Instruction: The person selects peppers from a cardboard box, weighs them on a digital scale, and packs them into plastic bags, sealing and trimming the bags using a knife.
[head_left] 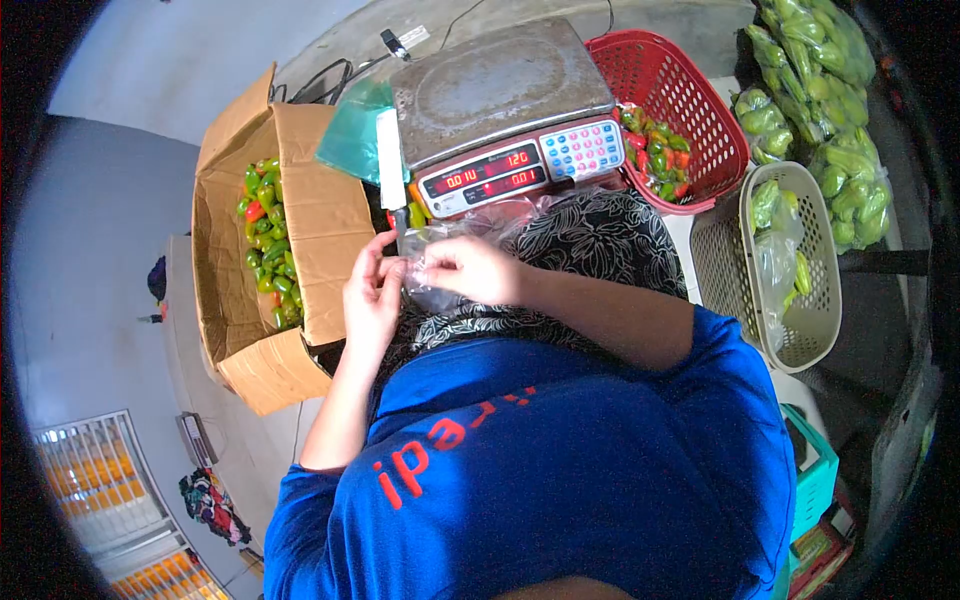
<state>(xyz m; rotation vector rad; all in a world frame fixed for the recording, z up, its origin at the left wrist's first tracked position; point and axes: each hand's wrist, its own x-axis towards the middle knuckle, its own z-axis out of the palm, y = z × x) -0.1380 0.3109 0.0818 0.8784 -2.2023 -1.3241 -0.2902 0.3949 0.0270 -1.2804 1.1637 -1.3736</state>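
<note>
Between my hands, over my lap, is a clear plastic bag (432,294). My left hand (374,290) pinches one edge of it with thumb and fingers. Close beside it, my right hand (468,270) is closed on the same bag, fingertips pressed together. Just beyond the hands, a knife (392,160) with a broad pale blade leans against the scale, its dark handle toward me. The digital scale (500,95) has a worn metal plate and lit red digits. Some peppers (418,212) show partly beside the knife handle.
At left stands an open cardboard box (335,200) of green and red peppers (268,235). A green plastic bag (358,128) lies by the scale. Right of it are a red basket (690,95) with peppers, a beige basket (825,270) and bagged green vegetables (850,185).
</note>
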